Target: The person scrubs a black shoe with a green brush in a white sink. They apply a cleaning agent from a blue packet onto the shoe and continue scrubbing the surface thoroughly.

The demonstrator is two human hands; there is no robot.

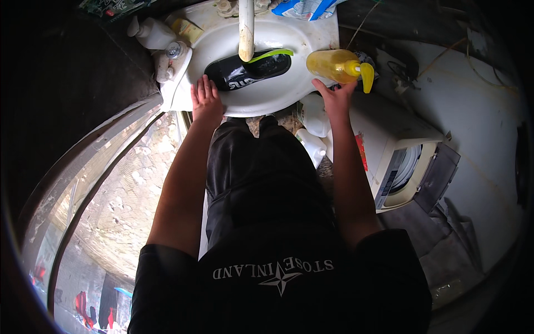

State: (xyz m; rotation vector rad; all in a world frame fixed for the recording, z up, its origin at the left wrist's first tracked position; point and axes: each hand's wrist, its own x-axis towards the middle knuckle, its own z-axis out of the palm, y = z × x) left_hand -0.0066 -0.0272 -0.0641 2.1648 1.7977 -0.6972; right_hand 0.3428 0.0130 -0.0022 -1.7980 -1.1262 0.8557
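Before me a black slide sandal (pixel 267 69) with pale lettering on its strap lies in the white washbasin (pixel 258 109). A curved lime-green strip (pixel 275 53), perhaps a brush handle, lies across it, one end behind the faucet spout (pixel 246 31). My left hand (pixel 207 100) rests flat on the basin's near-left rim, fingertips close to the sandal, holding nothing. At the right rim my right hand (pixel 338 94) is against a yellow pump bottle (pixel 331 64), thumb and fingers spread. Part of its fingers is hidden, so I cannot tell whether it grips the bottle.
A white pump bottle (pixel 153 33) and a jar with a clear lid (pixel 175 50) stand at the basin's left. A blue-and-white bag (pixel 306 9) lies behind. White jugs (pixel 315 117) and a washing machine (pixel 400 167) with a raised lid stand to my right.
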